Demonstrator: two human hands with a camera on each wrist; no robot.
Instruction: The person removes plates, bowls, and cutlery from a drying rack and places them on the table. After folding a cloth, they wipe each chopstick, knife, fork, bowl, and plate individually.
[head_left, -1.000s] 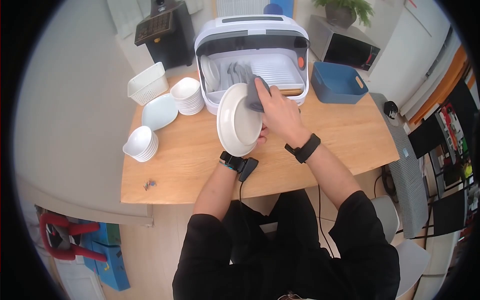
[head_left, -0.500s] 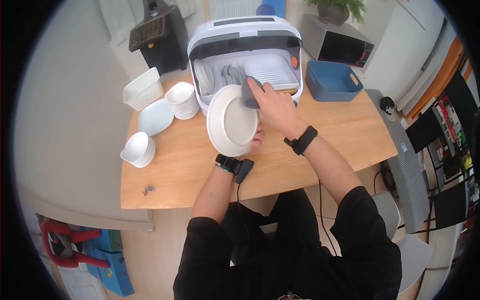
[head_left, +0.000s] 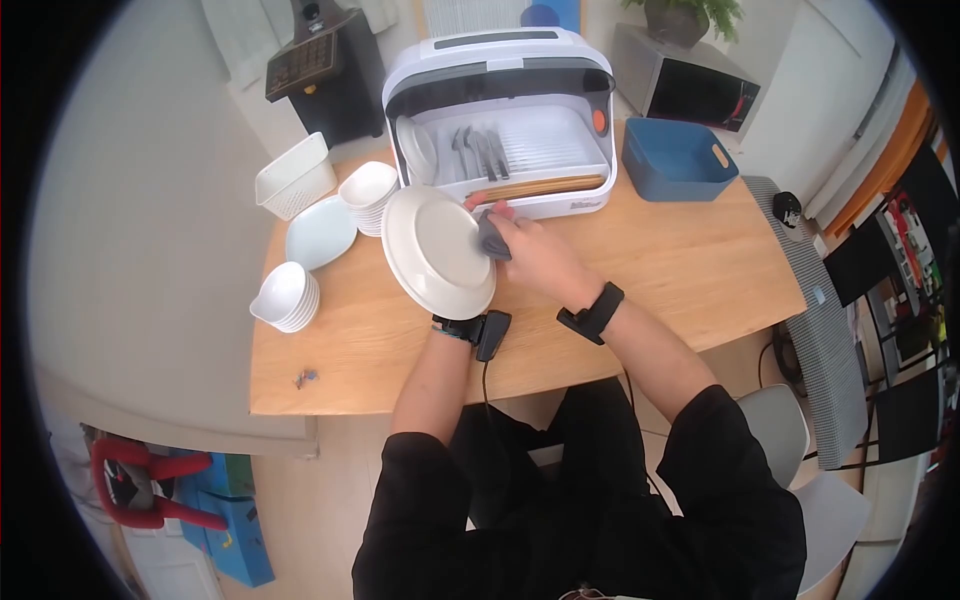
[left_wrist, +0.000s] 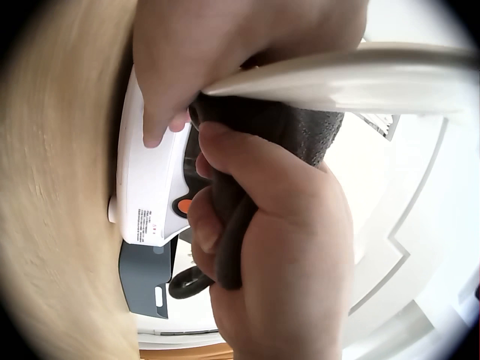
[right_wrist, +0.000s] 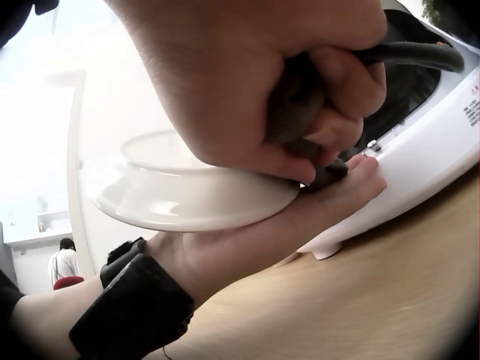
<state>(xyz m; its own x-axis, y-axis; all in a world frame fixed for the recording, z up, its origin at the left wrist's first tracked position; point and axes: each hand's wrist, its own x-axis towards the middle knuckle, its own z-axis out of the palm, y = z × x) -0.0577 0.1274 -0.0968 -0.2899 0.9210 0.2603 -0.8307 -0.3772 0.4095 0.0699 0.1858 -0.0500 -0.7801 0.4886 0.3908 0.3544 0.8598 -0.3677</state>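
A white plate is held tilted above the table, its foot ring facing up. Beneath it my left hand holds the plate, with fingertips showing past the far rim in the head view. My right hand grips a dark grey cloth, pressing it on the plate's right edge. Folds of the cloth bunch inside the right fist in the left wrist view, and a loop of it hangs out. Most of the left palm is hidden behind the plate in the head view.
Behind the plate stands a white dish cabinet with its dark lid raised; cutlery, chopsticks and plates are inside. Stacked bowls, more bowls, a pale tray and a white basket sit left. A blue bin stands right.
The plate has shifted slightly left and down and turned. My right hand and cloth have moved down and left along its edge, uncovering the cutlery and chopsticks behind.
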